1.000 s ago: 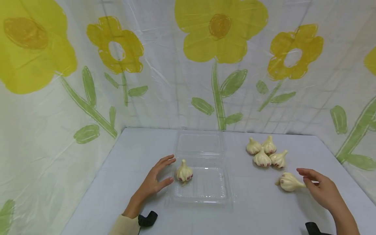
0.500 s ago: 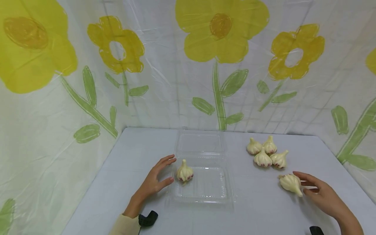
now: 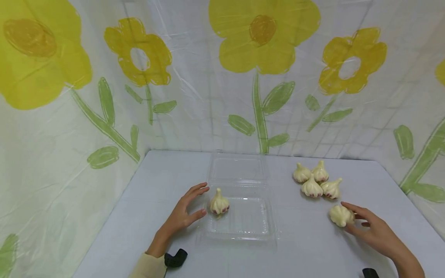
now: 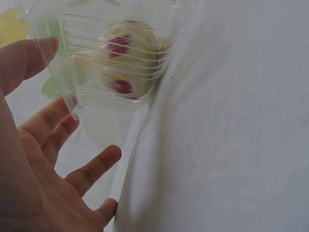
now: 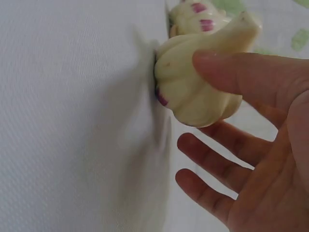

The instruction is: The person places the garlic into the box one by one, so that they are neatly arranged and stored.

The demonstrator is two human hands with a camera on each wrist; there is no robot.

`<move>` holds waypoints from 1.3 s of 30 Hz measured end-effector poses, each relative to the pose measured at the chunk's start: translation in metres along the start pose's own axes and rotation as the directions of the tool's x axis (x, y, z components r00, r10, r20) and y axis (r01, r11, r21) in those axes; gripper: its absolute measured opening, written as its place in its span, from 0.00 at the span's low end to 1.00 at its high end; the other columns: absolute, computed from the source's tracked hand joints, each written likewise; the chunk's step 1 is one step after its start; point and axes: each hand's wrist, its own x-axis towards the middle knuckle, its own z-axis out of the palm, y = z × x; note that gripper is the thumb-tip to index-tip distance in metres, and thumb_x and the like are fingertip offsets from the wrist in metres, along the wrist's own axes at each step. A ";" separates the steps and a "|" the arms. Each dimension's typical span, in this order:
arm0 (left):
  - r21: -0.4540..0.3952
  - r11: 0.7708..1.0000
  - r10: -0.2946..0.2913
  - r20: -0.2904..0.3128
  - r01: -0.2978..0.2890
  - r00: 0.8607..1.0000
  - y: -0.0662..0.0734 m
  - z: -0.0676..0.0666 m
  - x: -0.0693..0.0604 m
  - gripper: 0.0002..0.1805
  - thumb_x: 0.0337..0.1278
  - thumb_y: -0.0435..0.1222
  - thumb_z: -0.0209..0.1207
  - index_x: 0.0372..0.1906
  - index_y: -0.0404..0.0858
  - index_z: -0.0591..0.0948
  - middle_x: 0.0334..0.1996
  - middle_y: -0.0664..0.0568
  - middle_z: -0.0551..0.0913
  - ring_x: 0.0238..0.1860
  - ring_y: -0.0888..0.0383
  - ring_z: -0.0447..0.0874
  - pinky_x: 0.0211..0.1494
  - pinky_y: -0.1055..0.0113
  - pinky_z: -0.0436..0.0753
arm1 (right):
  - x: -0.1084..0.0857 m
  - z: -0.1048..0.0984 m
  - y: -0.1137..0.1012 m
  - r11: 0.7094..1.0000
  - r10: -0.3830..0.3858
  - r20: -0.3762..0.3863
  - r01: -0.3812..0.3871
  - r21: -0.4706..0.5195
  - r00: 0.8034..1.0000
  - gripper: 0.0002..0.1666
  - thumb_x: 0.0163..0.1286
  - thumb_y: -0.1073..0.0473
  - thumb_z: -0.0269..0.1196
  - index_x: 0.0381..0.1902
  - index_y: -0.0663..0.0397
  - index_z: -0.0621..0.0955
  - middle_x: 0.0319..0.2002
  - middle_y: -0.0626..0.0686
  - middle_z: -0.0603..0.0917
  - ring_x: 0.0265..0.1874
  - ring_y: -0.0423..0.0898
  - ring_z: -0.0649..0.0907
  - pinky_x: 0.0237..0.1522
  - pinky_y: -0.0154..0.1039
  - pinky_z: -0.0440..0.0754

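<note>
A clear plastic clamshell box [image 3: 243, 234] lies with its lid folded back, and one garlic bulb [image 3: 219, 204] stands in its left part. Beside the box's left rim is my left hand [image 3: 180, 216], thumb and fingers spread. In the left wrist view the thumb and fingertips reach the box's edge [image 4: 46, 58]; firm contact is hard to tell. On the right, my right hand [image 3: 375, 235] pinches another garlic bulb [image 5: 193, 77] between thumb and fingers, its stem pointing up. The other fingers of that hand stand loosely apart, and its bulb is at the table surface.
Several garlic bulbs [image 3: 312, 188] sit in a cluster at the back right of the white table [image 3: 299, 251]. Behind the table hangs a curtain [image 3: 194, 116] with yellow flowers. Black wrist mounts [image 3: 175, 258] show near both wrists.
The bulb at my right hand has turned from lying with its stem toward the hand to standing stem up. My right hand has shifted slightly left and gripped it. The left hand stays put.
</note>
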 end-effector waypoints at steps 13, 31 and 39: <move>0.004 1.000 0.000 0.002 0.000 1.000 0.000 0.000 0.000 0.34 0.58 0.35 0.66 0.71 0.36 0.73 0.74 0.40 0.69 0.76 0.43 0.65 0.69 0.29 0.66 | 0.002 0.012 -0.002 0.994 -0.093 -0.138 0.100 0.041 0.986 0.40 0.63 0.50 0.74 0.71 0.48 0.75 0.62 0.33 0.75 0.52 0.12 0.62 0.38 0.31 0.78; 0.003 1.000 -0.009 0.002 0.009 1.000 0.000 0.001 -0.001 0.33 0.58 0.35 0.65 0.71 0.36 0.73 0.75 0.46 0.68 0.76 0.42 0.65 0.69 0.30 0.66 | 0.008 0.015 -0.017 0.982 -0.155 -0.259 0.178 0.065 0.953 0.33 0.57 0.54 0.78 0.61 0.51 0.83 0.50 0.23 0.77 0.46 0.12 0.69 0.38 0.26 0.77; -0.002 1.000 -0.007 0.004 0.007 1.000 -0.001 0.000 -0.001 0.34 0.58 0.34 0.65 0.71 0.35 0.73 0.75 0.45 0.68 0.76 0.41 0.65 0.68 0.28 0.65 | 0.011 0.017 -0.037 0.971 -0.186 -0.269 0.218 0.096 0.945 0.32 0.59 0.54 0.77 0.62 0.49 0.83 0.51 0.17 0.75 0.44 0.17 0.73 0.41 0.22 0.76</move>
